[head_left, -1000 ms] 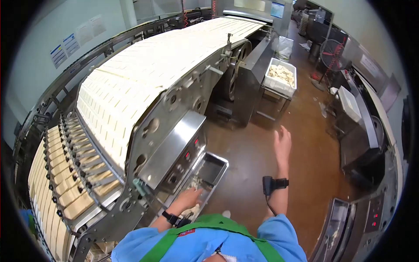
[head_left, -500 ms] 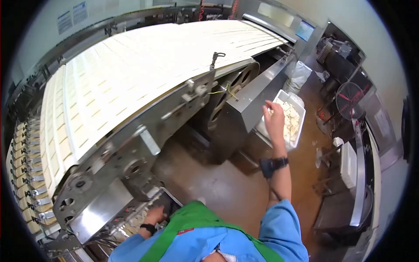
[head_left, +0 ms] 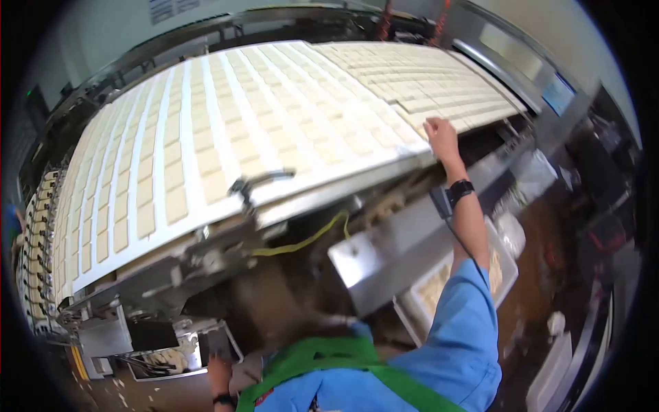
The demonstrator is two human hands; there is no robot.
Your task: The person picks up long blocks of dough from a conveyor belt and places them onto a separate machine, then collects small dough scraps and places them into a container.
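At 1 o'clock, right hand (head_left: 441, 137) rests on wide white conveyor belt of pale rectangular dough pieces (head_left: 226, 137), fingers loosely open. At 7 o'clock, left hand (head_left: 220, 374) near steel tray (head_left: 180, 362); grip unclear.

head view, steeply down over conveyor (head_left: 226, 130)

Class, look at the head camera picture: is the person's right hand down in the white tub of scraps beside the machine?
No. The right hand is stretched up to the edge of the conveyor belt among the dough pieces, well above the white tub.
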